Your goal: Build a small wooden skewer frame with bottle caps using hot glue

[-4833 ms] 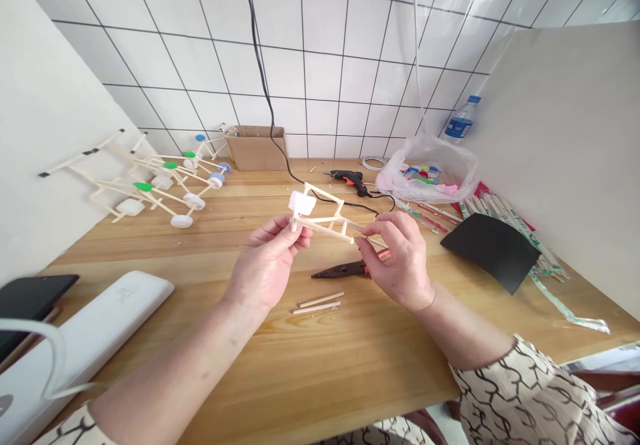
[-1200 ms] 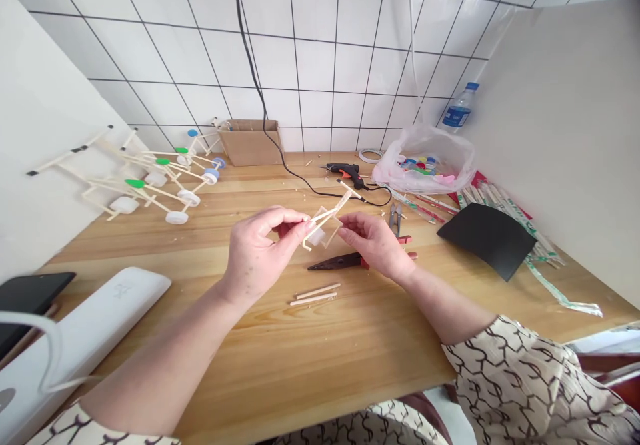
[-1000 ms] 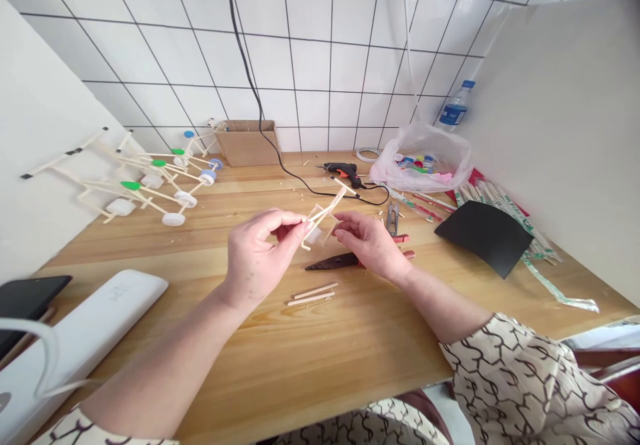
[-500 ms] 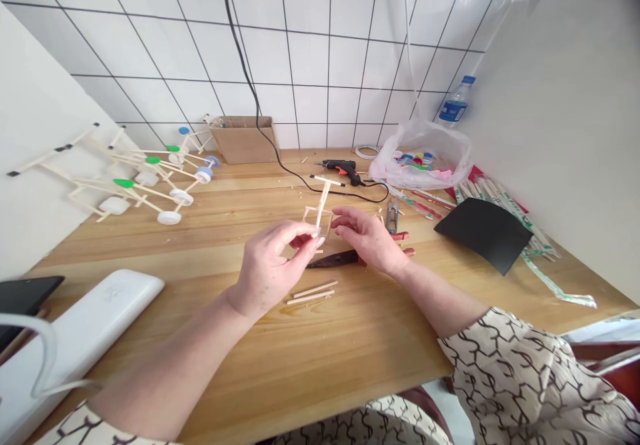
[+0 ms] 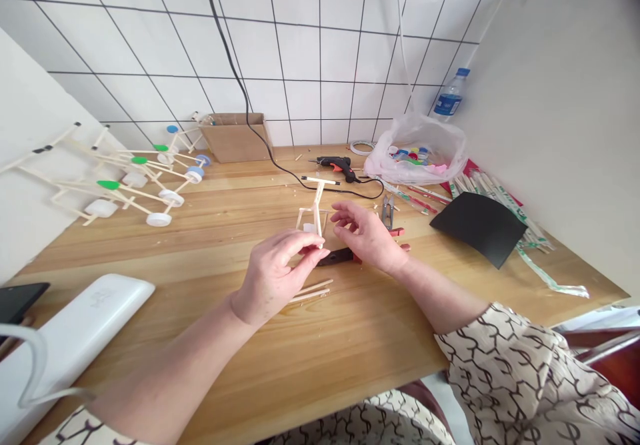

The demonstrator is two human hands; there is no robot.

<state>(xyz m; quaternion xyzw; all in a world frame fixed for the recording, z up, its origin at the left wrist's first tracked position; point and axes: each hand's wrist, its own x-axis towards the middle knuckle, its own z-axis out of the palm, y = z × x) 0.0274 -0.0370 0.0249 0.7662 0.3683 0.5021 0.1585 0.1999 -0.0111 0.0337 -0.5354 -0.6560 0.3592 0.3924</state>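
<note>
A small frame of pale wooden sticks point(image 5: 318, 210) stands in front of me, topped by a crossbar with black ends. My left hand point(image 5: 280, 265) pinches its near lower end between thumb and fingertips. A white piece shows low inside the frame, partly hidden by that hand. Just to the right, my right hand point(image 5: 367, 238) hovers with fingers bent and apart, holding nothing that I can see. Beneath it lie pliers point(image 5: 343, 256) with red handles, partly covered. Two loose wooden sticks point(image 5: 313, 293) lie on the table close to my left hand.
Several similar stick models with bottle-cap wheels point(image 5: 171, 198) stand at the left. Behind are a cardboard box point(image 5: 235, 140), a black glue gun point(image 5: 337, 164) and a plastic bag of caps point(image 5: 415, 165). Snips point(image 5: 387, 212) and a black sheet point(image 5: 480, 226) lie right; a white power bank point(image 5: 100, 318) lies left.
The stick frame has tipped a little and its lower end has come nearer to me in my left hand. My right hand stays beside it, its fingers slightly farther from the frame.
</note>
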